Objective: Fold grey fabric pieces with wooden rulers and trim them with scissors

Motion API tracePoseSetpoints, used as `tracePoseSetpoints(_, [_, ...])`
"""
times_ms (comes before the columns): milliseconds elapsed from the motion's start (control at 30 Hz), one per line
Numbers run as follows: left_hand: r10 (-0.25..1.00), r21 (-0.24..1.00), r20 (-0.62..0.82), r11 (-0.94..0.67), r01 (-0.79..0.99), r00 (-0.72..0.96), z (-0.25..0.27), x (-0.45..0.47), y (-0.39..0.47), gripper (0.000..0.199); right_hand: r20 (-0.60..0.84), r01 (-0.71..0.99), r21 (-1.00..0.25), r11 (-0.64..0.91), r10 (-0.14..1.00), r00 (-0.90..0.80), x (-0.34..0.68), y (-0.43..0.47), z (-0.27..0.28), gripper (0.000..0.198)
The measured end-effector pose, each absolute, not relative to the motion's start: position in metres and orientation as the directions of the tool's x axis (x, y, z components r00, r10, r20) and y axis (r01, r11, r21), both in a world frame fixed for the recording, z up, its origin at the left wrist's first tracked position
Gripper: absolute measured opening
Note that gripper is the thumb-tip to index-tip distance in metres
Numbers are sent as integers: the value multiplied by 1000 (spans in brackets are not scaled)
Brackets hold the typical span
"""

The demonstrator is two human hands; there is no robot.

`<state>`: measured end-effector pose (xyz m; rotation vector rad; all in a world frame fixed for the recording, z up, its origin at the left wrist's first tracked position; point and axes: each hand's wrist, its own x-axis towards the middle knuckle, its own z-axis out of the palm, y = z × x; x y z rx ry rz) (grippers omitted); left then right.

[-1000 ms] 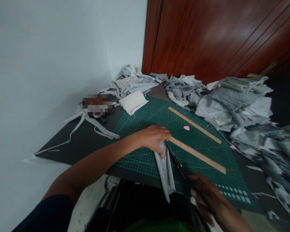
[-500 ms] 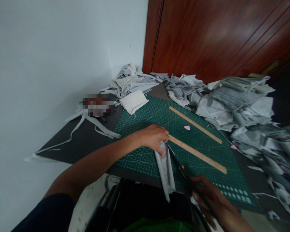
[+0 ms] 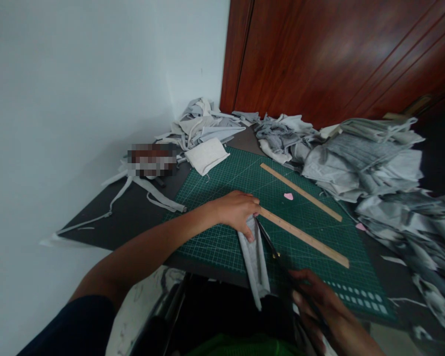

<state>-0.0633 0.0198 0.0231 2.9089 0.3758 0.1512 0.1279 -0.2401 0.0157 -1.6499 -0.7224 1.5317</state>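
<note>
My left hand (image 3: pixel 239 212) is closed on the upper end of a light grey fabric strip (image 3: pixel 255 262), pressing it down on the green cutting mat (image 3: pixel 203 247). The strip hangs over the mat's near edge. A wooden ruler (image 3: pixel 306 238) runs out to the right from beside my left fingers. In my right hand (image 3: pixel 315 301) is a pair of dark scissors (image 3: pixel 276 257). The long blades reach up along the strip's right side, with the tips close to my left thumb. Most of the scissor handles are hidden in my right fingers.
Another wooden ruler (image 3: pixel 300 192) lies farther back on the mat, near a small pink piece (image 3: pixel 288 197). A cream fabric square (image 3: pixel 207 156) sits at the mat's back left. Grey fabric piles (image 3: pixel 367 158) fill the right and back. Loose strips (image 3: pixel 159 195) lie at left.
My right hand and the scissors have shifted slightly left. My left hand stays on the fabric strip. The whole view has moved a few pixels.
</note>
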Motion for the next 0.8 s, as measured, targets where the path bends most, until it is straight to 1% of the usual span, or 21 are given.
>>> tracePoseSetpoints(300, [279, 157, 79, -951, 265, 957, 24, -62, 18, 65, -571, -68, -820, -568, 805, 160, 128, -241, 13, 64])
tracePoseSetpoints(400, [279, 143, 81, -953, 266, 957, 25, -63, 18, 64, -565, -51, -824, -564, 813, 142, 127, -241, 15, 62])
tracePoseSetpoints(600, [278, 155, 81, -952, 264, 957, 23, -63, 20, 63, -565, -34, -824, -566, 815, 128, 133, -241, 13, 64])
tracePoseSetpoints(700, [271, 157, 93, -954, 254, 958, 22, -63, 20, 62, -566, 4, -821, -571, 815, 128, 135, -240, 15, 62])
tracePoseSetpoints(800, [271, 163, 99, -954, 253, 957, 22, -63, 20, 64, -560, -3, -825, -564, 819, 123, 134, -240, 18, 59])
